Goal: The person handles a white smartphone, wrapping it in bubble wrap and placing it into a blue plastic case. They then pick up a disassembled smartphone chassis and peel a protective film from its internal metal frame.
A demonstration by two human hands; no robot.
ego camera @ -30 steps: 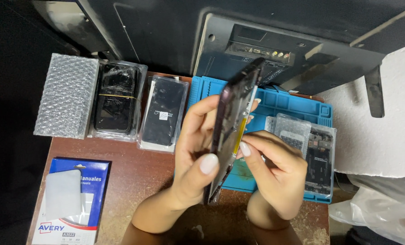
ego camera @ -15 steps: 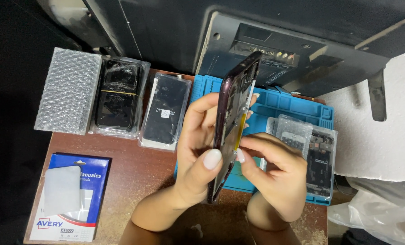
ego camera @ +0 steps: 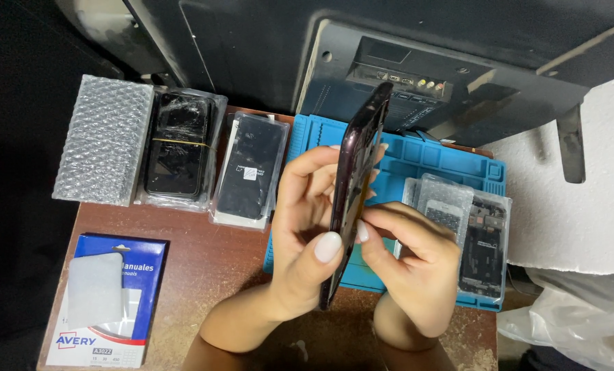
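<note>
Holding a dark phone frame edge-on above the blue mat.
Left hand wraps it firmly; right hand fingertips pinch at its inner edge. Advise steady support, light pinch pressure.

Dark phone frame – thin, glossy, held edge-on and nearly upright above the blue mat, top end tilted away, its open inside facing right.
</note>
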